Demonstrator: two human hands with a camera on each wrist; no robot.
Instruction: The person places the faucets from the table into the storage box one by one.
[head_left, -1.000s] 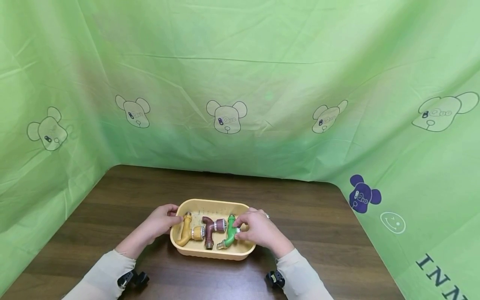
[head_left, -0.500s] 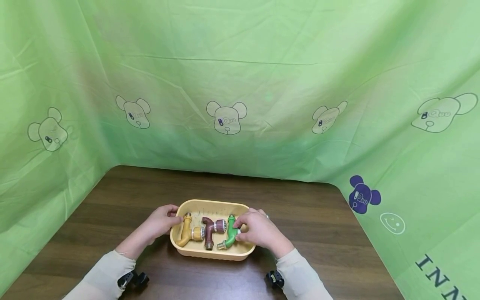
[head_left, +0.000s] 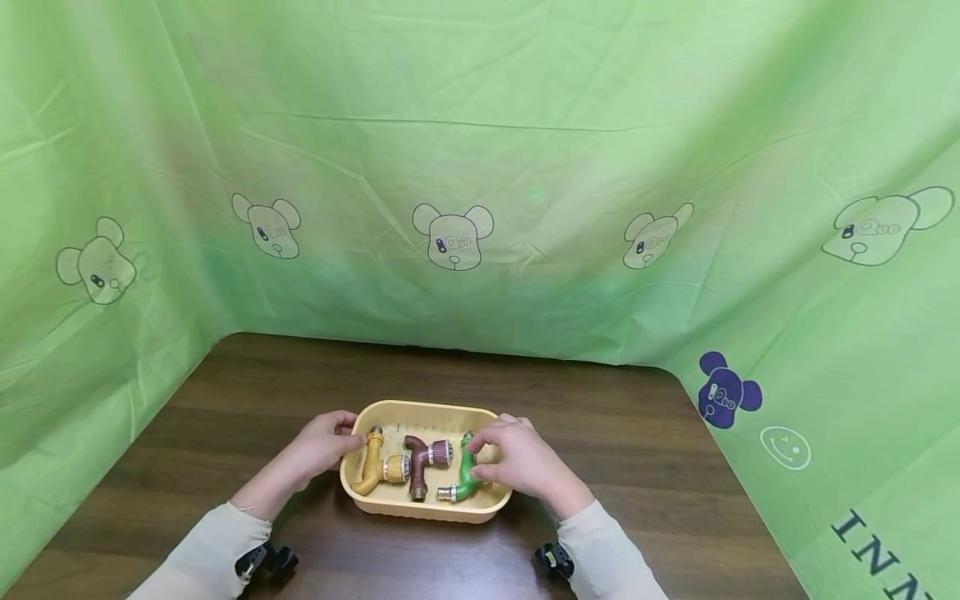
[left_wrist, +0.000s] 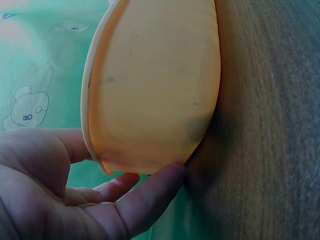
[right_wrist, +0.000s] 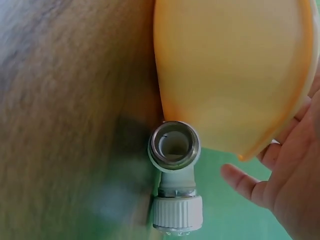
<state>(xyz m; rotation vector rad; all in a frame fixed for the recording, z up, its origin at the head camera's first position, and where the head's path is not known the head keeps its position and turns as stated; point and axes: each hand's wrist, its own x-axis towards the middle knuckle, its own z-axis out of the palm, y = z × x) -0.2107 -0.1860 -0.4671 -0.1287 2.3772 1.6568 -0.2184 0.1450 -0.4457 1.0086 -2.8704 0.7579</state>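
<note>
A pale yellow plastic tub (head_left: 427, 510) holds a yellow tap (head_left: 371, 467), a maroon tap (head_left: 417, 473) and a green tap (head_left: 466, 487). My left hand (head_left: 324, 443) grips the tub's left end, thumb over the rim and fingers outside. Over the right end, my right hand (head_left: 519, 457) pinches the green tap with thumb and fingertips; the tap's knob is hidden beneath it. In the right wrist view, one finger hangs outside the rim. A white tap (right_wrist: 176, 172) with a ribbed knob shows beside the tub there, hidden in the head view.
The tub stands on a brown wooden table (head_left: 300, 375). Green cloth (head_left: 457, 158) printed with bear heads hangs along the back and both sides. Black wrist cameras sit at both cuffs.
The green tap has turned slightly, its threaded end shifting right and its upper end partly covered by my right hand. My left hand and the tub stay in place.
</note>
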